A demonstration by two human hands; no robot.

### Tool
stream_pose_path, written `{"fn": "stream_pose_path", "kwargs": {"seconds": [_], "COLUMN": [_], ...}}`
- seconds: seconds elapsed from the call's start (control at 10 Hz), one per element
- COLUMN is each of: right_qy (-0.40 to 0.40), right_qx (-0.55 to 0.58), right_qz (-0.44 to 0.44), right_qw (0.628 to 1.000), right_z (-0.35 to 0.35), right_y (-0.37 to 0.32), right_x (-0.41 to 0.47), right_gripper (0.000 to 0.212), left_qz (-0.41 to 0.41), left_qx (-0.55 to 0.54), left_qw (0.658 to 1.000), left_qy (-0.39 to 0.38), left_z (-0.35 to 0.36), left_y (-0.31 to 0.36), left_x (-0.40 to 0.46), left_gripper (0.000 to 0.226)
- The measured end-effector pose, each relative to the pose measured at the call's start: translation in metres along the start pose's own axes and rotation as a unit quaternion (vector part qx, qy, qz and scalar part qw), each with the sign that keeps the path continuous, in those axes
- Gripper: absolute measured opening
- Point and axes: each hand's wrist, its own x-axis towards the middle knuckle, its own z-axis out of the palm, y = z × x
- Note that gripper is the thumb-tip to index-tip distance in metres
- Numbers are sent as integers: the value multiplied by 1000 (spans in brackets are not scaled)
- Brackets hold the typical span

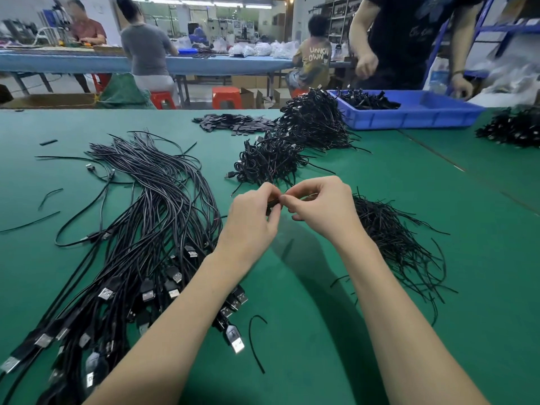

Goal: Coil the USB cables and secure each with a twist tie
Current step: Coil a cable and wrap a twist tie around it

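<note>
Above the green table (321, 317), my left hand (254, 217) and my right hand (318, 206) meet fingertip to fingertip. Between them they pinch a small black coiled cable (273, 203), mostly hidden by the fingers. Whether a twist tie is on it I cannot tell. A large bundle of straight black USB cables (152, 217) lies to the left, plugs toward me. Black twist ties (391, 238) form a loose heap at the right. Coiled, tied cables (271, 159) are piled just beyond my hands.
A bigger pile of coiled cables (315, 118) leads to a blue bin (409, 115) at the far right, where a person in black stands. One loose tie (254, 343) lies near my left forearm. Small black strips (230, 122) sit at the far edge. Seated workers are at a distant bench.
</note>
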Motion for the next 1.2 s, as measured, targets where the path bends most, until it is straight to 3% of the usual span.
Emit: {"fn": "stream_pose_path", "kwargs": {"seconds": [0.1,0.4,0.6,0.7,0.8,0.9,1.0,1.1,1.2], "right_qy": [26,55,70,47,21,50,61,-6,-152], "right_qx": [-1,-213,-163,-142,-120,-90,-45,238,669], "right_qz": [-1,-50,-40,-72,-121,-183,-169,61,386], "right_qw": [1000,974,983,986,985,978,983,969,616], "right_z": [3,26,30,29,30,28,29,30,16], "right_y": [-1,-16,-8,1,11,11,6,3,5], "right_x": [-2,-5,-4,-3,-6,-6,-6,-5,-4], "right_gripper": [14,14,13,10,7,5,6,9,1], "left_qz": [16,-6,-10,-82,-290,-354,-360,-324,-194], "left_qx": [16,20,13,-41,-279,-544,-580,-560,-446], "left_qw": [1000,998,998,996,909,747,724,761,873], "left_qy": [-3,53,58,17,-108,-142,-97,-49,-23], "left_z": [2,6,8,4,-8,-25,-28,-19,-18], "left_y": [3,6,7,8,0,-7,-10,-6,-7], "left_x": [-1,-6,-7,0,12,18,20,16,13], "left_gripper": [12,10,8,8,16,10,9,14,21]}}
